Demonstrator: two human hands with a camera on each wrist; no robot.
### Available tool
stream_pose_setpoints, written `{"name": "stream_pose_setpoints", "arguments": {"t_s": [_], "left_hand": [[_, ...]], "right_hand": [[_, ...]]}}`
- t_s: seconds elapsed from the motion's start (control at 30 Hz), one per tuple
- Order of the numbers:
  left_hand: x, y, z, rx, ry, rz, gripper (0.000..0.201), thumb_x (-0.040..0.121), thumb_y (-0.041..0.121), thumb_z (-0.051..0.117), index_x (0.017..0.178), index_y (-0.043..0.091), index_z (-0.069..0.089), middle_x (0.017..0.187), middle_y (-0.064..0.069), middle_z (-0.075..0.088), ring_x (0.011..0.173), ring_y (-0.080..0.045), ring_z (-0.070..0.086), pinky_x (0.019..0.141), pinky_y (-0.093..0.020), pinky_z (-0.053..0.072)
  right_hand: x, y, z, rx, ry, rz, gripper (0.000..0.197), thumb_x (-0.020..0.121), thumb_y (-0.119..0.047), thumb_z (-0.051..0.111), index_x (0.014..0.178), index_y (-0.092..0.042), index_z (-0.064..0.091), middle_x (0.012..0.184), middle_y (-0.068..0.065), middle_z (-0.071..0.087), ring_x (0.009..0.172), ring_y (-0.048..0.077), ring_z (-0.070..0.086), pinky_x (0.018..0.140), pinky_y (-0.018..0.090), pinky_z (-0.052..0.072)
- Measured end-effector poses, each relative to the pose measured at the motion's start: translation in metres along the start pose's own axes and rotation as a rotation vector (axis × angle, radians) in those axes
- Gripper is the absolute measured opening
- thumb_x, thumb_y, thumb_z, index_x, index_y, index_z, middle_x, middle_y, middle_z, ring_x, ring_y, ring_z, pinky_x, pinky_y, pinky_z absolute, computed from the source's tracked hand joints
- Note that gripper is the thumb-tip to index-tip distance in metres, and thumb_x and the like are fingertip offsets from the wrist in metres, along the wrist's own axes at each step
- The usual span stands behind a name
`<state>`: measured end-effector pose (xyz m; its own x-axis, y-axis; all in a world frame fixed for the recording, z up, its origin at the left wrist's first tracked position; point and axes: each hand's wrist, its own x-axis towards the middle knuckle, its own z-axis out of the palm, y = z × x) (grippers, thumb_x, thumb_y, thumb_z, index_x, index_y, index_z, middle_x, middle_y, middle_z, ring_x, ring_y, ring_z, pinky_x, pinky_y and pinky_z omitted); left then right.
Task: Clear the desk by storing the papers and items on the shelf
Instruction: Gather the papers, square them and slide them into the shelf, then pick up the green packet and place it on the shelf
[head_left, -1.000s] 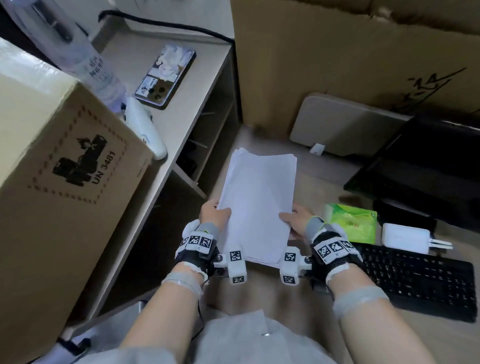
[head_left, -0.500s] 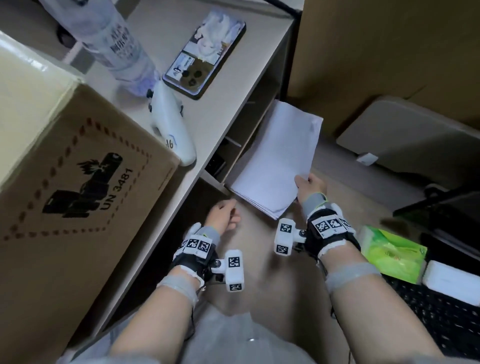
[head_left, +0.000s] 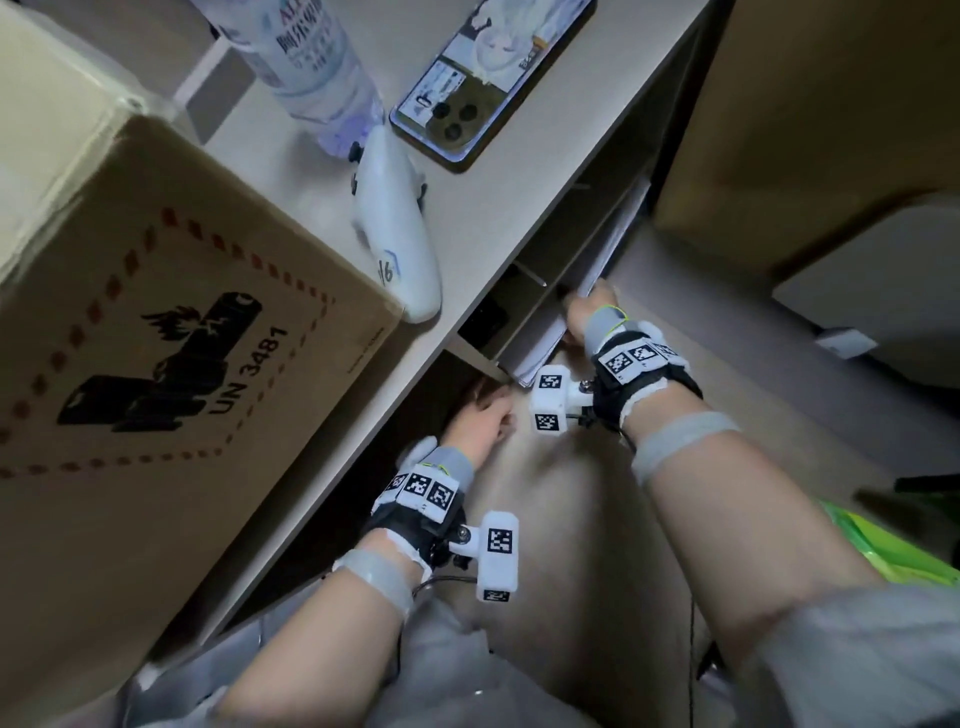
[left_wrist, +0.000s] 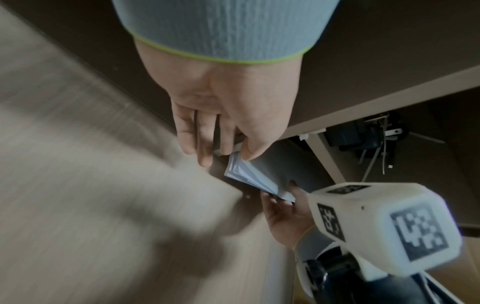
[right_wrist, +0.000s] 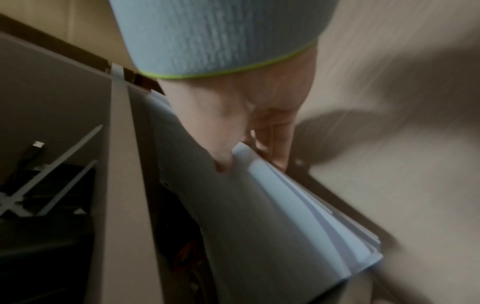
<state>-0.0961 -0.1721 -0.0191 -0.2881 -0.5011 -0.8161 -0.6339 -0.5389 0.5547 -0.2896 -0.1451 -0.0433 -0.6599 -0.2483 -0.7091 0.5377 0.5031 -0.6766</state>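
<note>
A stack of white papers (head_left: 537, 348) lies tilted, most of it inside a compartment of the beige shelf (head_left: 519, 208) under its top board. My right hand (head_left: 576, 306) pinches the stack's outer long edge, thumb on one face and fingers on the other, as the right wrist view shows (right_wrist: 249, 156); there the papers (right_wrist: 285, 205) fan out slightly. My left hand (head_left: 501, 410) is lower, at the stack's near corner. In the left wrist view its fingers (left_wrist: 197, 144) are straight and its thumb touches that corner of the papers (left_wrist: 249, 174).
On the shelf top stand a water bottle (head_left: 311, 67), a phone (head_left: 483, 83), a white controller (head_left: 397, 228) and a big cardboard box (head_left: 156, 338). A plug and cables (left_wrist: 363, 133) fill the neighbouring compartment. A green tissue pack (head_left: 893, 551) lies at the right.
The papers went from in front of me leftwards into the shelf compartment. My left hand let go of them and now touches their near corner; the right hand kept its hold.
</note>
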Motion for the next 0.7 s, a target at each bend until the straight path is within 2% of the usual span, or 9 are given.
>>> {"name": "stream_pose_setpoints", "arguments": {"t_s": [0.07,0.17,0.23,0.3,0.33,0.43,0.53,0.6,0.7], "left_hand": [[-0.002,0.001,0.002,-0.002,-0.005,0.008,0.035,0.096,0.008,0.052,0.131,0.008,0.053,0.092,0.002,0.063,0.045,0.005,0.055,0.047,-0.011,0.040],[-0.004,0.003,0.005,-0.018,-0.017,0.023,0.035,0.096,0.007,0.052,0.131,0.007,0.052,0.091,0.006,0.063,0.066,-0.006,0.057,0.050,-0.012,0.042],[-0.004,0.003,0.004,-0.020,-0.022,0.034,0.040,0.095,0.009,0.052,0.135,0.007,0.049,0.109,0.000,0.065,0.071,-0.009,0.058,0.050,-0.011,0.045],[-0.005,0.002,0.002,-0.017,-0.029,0.043,0.043,0.095,0.009,0.052,0.138,0.008,0.046,0.121,-0.001,0.062,0.073,-0.009,0.058,0.050,-0.011,0.048],[-0.005,0.002,0.000,-0.010,-0.031,0.049,0.043,0.096,0.010,0.053,0.138,0.009,0.046,0.123,-0.001,0.061,0.073,-0.009,0.058,0.051,-0.011,0.049],[-0.002,0.000,-0.005,0.007,-0.036,0.058,0.046,0.095,0.013,0.055,0.140,0.011,0.045,0.131,-0.004,0.061,0.071,-0.007,0.060,0.054,-0.014,0.049],[0.001,0.002,-0.009,0.027,-0.029,0.070,0.043,0.096,0.013,0.054,0.138,0.008,0.047,0.115,-0.006,0.061,0.060,-0.001,0.059,0.048,-0.012,0.046],[0.004,0.001,-0.011,0.048,-0.029,0.073,0.041,0.096,0.013,0.054,0.136,0.007,0.049,0.107,-0.007,0.059,0.049,0.004,0.057,0.047,-0.011,0.046],[0.004,0.001,-0.010,0.069,-0.033,0.070,0.041,0.096,0.015,0.055,0.136,0.008,0.049,0.102,-0.005,0.061,0.046,0.006,0.056,0.048,-0.011,0.046]], "right_hand": [[0.012,0.013,0.000,0.028,-0.006,0.052,0.058,0.083,-0.040,0.058,0.131,-0.010,0.045,0.106,0.013,0.058,0.095,0.032,0.059,0.095,0.048,0.049],[0.060,0.059,0.004,0.044,-0.003,0.072,0.066,0.057,-0.047,0.056,0.118,-0.024,0.048,0.089,0.004,0.057,0.083,0.029,0.056,0.070,0.042,0.050],[0.034,0.046,0.001,0.059,-0.059,0.028,0.047,0.067,-0.023,0.059,0.113,-0.025,0.052,0.091,0.001,0.061,0.087,0.027,0.059,0.076,0.040,0.051],[-0.003,0.016,-0.002,0.001,-0.110,-0.004,0.048,0.083,0.003,0.052,0.127,-0.014,0.052,0.104,0.003,0.061,0.094,0.024,0.058,0.090,0.036,0.049],[-0.004,0.012,-0.002,-0.046,-0.132,-0.012,0.050,0.086,0.006,0.049,0.133,-0.011,0.050,0.108,0.003,0.060,0.095,0.022,0.056,0.091,0.034,0.048],[0.013,0.010,0.003,-0.144,-0.144,0.015,0.048,0.086,-0.003,0.050,0.134,-0.007,0.051,0.123,0.013,0.062,0.102,0.028,0.058,0.093,0.036,0.046],[0.008,-0.004,0.011,-0.291,-0.142,0.030,0.044,0.093,-0.006,0.042,0.136,0.002,0.047,0.138,0.021,0.052,0.125,0.039,0.051,0.108,0.042,0.039],[0.004,-0.010,0.013,-0.363,-0.173,0.018,0.039,0.100,-0.005,0.036,0.136,0.007,0.045,0.139,0.022,0.050,0.129,0.038,0.048,0.106,0.038,0.036],[0.007,-0.006,0.009,-0.381,-0.128,0.014,0.039,0.098,-0.008,0.041,0.135,0.005,0.047,0.139,0.023,0.050,0.128,0.038,0.048,0.104,0.037,0.038]]}}
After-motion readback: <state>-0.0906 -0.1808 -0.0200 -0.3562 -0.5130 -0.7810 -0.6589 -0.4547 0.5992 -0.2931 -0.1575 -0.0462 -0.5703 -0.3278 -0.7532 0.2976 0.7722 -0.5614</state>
